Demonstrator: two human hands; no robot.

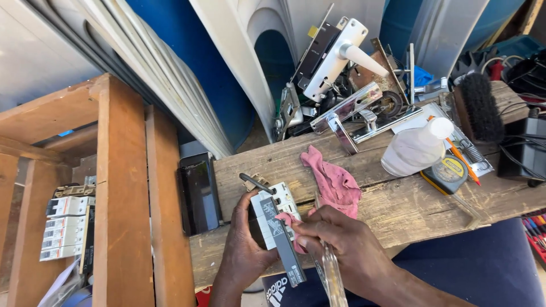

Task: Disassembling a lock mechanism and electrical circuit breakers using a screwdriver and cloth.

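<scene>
You held a circuit breaker [277, 224], a white-and-grey moulded plastic block with a dark strip down its face, at the near edge of the wooden table [398, 210]. Your left hand [245, 250] cupped it from below and the side, fingers wrapped round the body. Your right hand [347, 244] pinched a corner of the pink rag [333, 182] against the breaker's face, fingers pressed together. It also gripped a clear-handled screwdriver [333, 273] that pointed toward you.

The breaker looked rigid, light to moderate in weight, with smooth sides that could slip; best held by the flat side walls, away from the black toggle lever [254, 182] and terminals. The rag was soft, limp, crumpled, trailing back over the rough, weathered plank.

Just left lay a black smartphone [199, 193], glossy, flat. Farther left, a row of white breakers [65, 227] sat in a wooden crate [122, 187]. Behind the rag: chrome door lock handles [352, 108], shiny, hard. To the right a translucent plastic bottle [415, 149] lay on its side, beside a yellow tape measure [449, 170] and a black bristle brush [480, 108].
</scene>
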